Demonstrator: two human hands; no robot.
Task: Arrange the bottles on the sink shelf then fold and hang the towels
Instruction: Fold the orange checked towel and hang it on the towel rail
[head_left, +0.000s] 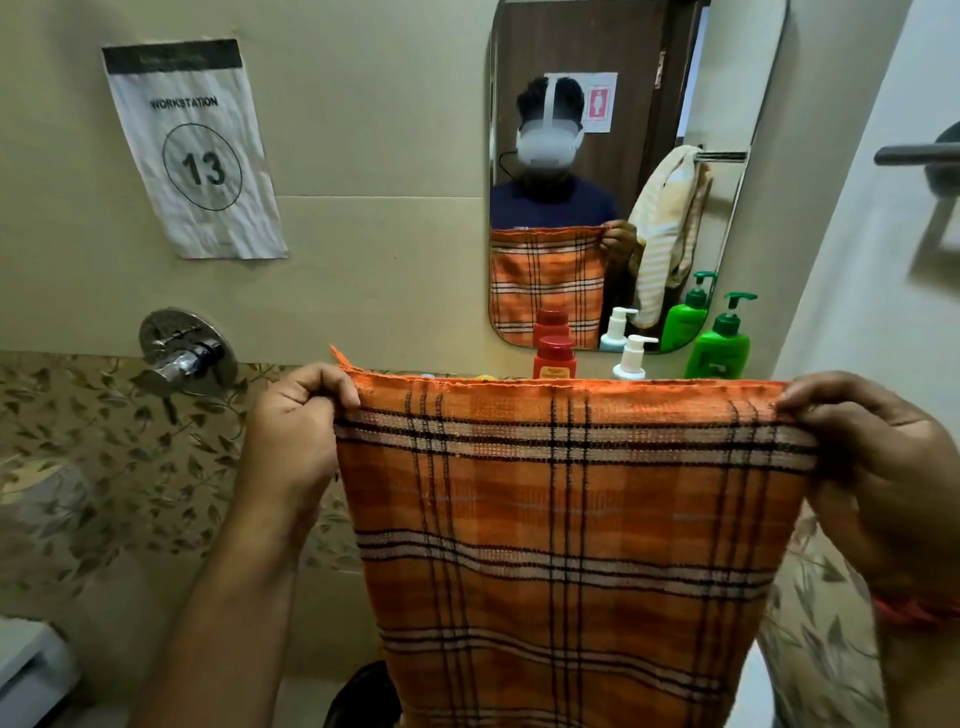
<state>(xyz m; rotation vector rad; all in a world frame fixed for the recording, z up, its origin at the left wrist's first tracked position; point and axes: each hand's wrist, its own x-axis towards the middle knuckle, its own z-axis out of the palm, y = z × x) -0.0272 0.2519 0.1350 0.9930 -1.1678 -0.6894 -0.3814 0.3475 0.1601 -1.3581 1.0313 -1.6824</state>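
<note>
So you've got the orange plaid towel (566, 519) stretched in front of the mirror (639, 52); left hand (293, 436) and right hand (883, 457) fingers pinch its top corners, probably squaring it to fold; bottles lined behind.

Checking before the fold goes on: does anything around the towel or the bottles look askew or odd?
Only small things. The orange checked towel hangs slightly slanted between the left hand and right hand. The workstation sign is crumpled and tilted. The three bottles stand upright: red, white, green.
</note>
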